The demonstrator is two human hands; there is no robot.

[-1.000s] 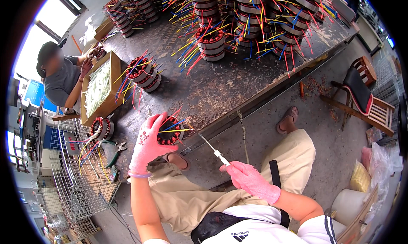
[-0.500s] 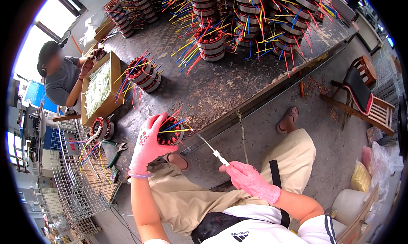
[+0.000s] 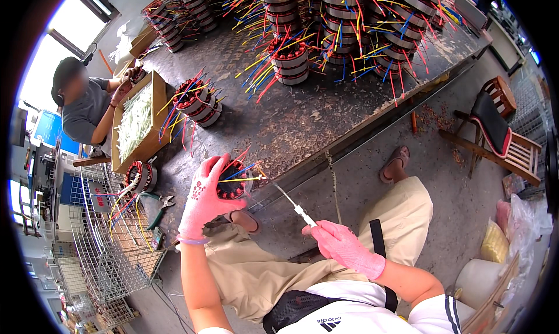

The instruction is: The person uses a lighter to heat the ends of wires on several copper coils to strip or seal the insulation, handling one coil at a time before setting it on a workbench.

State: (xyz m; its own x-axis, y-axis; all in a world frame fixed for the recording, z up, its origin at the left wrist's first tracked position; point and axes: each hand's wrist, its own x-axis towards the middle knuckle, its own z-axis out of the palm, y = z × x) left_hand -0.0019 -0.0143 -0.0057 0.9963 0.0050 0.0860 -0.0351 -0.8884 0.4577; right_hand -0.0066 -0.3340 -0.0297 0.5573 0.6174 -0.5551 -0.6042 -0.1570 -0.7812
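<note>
Head view. The left hand (image 3: 201,205) is curved about a stator (image 3: 234,189) near the front edge of the surface (image 3: 256,121), thumb below and fingers above, gripping its side; whether the stator also rests on the surface cannot be told. The right hand (image 3: 348,249) closes its fingers round the white handle of a thin tool (image 3: 304,215), whose tip points to the end of a yellow wire (image 3: 247,179); contact is too small to tell. The step in hand appears to be work with the tool at this wire end. The next move would call for a steady stator and fine control of the tip. Left: a second stator (image 3: 140,177) and pliers (image 3: 158,213). Beyond: a box (image 3: 159,104) of pale strips, a co-worker (image 3: 86,115) and stacked stators (image 3: 345,26).
</note>
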